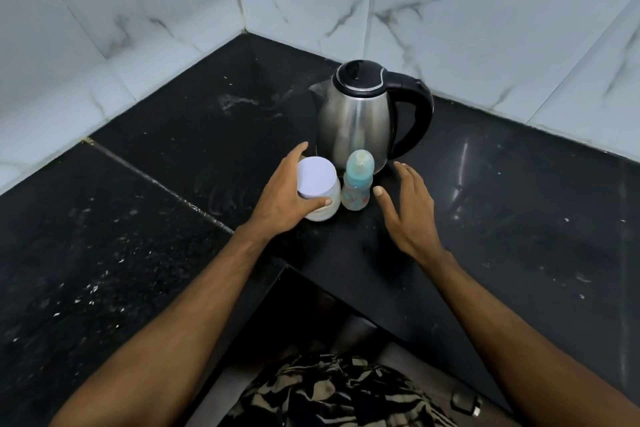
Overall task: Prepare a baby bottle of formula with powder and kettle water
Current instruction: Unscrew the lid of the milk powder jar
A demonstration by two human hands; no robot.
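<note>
A white powder jar [320, 191] with a pale lilac lid stands on the black counter [173, 218]. My left hand [284, 198] wraps around its left side, thumb across the front. Just right of the jar stands a small baby bottle [356, 185] with a light blue cap, upright. My right hand [407, 208] hovers to the bottle's right with fingers spread, not touching it. Behind both stands a steel kettle [360, 114] with a black lid and a black handle on its right, lid closed.
The counter runs into a corner of white marble-patterned wall tiles [138, 28]. The counter's front edge forms an inward corner [287, 263] close to my body. White specks lie scattered on the counter's left part. A small dark object [465, 402] lies on the floor below.
</note>
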